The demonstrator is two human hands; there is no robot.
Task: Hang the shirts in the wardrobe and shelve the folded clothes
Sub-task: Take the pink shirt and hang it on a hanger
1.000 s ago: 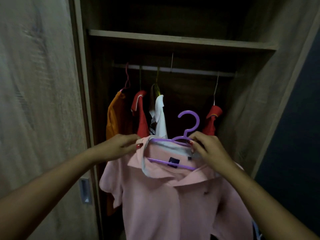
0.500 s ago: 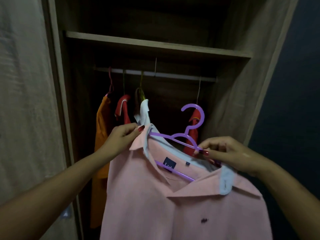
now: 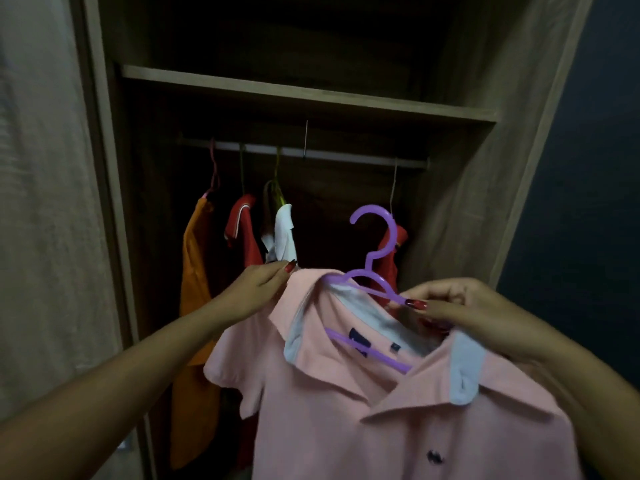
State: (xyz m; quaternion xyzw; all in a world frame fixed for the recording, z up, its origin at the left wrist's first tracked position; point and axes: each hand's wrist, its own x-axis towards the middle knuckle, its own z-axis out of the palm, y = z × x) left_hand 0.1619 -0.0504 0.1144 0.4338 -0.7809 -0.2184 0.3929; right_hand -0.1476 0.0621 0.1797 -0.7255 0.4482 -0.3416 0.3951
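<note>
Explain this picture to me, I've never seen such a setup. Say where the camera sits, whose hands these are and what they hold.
There is no machine: a person wears one camera on the head, looking forward and down, so both arms reach in from below. The left hand pinches the collar of a pink shirt; the right hand grips a purple hanger inside its neck. Ahead is an open wardrobe with a shelf and a rail, where an orange shirt, a red shirt and a white shirt hang.

Both hands hold pink shirt (image 3: 346,410) on purple hanger (image 3: 375,271) below wardrobe rail (image 3: 346,155): left hand (image 3: 258,289) pinches collar, right hand (image 3: 460,315) pinches hanger arm.
</note>
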